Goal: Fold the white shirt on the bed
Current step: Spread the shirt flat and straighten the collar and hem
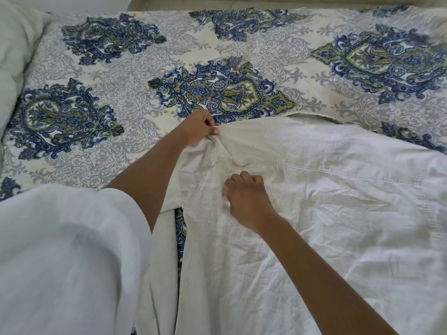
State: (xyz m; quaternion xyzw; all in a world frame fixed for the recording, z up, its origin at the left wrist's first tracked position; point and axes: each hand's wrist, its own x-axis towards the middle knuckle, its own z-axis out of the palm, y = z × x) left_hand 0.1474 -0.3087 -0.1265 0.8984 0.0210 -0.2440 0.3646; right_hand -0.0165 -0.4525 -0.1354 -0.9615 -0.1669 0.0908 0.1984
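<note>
a wrinkled white woven cotton shirt (326,201) lies spread over the lower right part of a bed (121,93) covered with a cream sheet printed in blue and green paisley medallions. the shirt's far edge curves across the sheet, and a narrow gap near the lower middle shows the printed sheet between two parts of the cloth. a pale, soft white pillow or duvet (14,56) lies bunched at the left edge of the bed.

the left hand (198,128) reaches forward from a loose white sleeve (67,250), its forearm bare. its fingers and thumb are pinched shut on a corner of the shirt at the cloth's far left, and the fabric rises in a small peak under the grip. the right hand (246,199) comes in from the lower right on a bare forearm, knuckles up, fingers curled down into the shirt nearer the person; they seem to be gathering a fold, though the fingertips are hidden. the two hands are apart, both on the shirt.
</note>
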